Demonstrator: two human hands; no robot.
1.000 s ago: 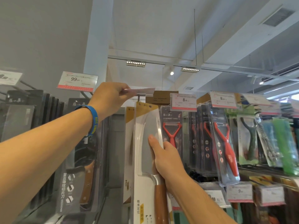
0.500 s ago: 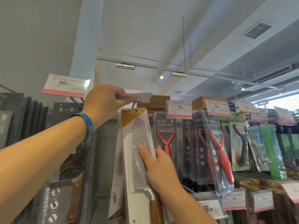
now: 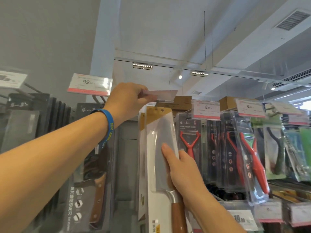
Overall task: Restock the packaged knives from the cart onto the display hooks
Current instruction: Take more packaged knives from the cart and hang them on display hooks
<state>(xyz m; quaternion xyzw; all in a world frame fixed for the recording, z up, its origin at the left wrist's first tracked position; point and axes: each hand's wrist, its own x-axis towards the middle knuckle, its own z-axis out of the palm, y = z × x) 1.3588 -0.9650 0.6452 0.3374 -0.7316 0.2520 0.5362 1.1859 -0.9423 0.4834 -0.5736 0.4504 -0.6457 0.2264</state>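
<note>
Left hand [image 3: 129, 96] raised, pinching price tag [image 3: 159, 95], right hand [image 3: 182, 167] gripping packaged cleaver [image 3: 159, 148] upright beneath it

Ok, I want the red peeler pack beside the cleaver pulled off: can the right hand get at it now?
Probably not yet: the red peeler pack hangs right beside the right hand with nothing between, but that hand grips the packaged cleaver, which it must release first.
</note>
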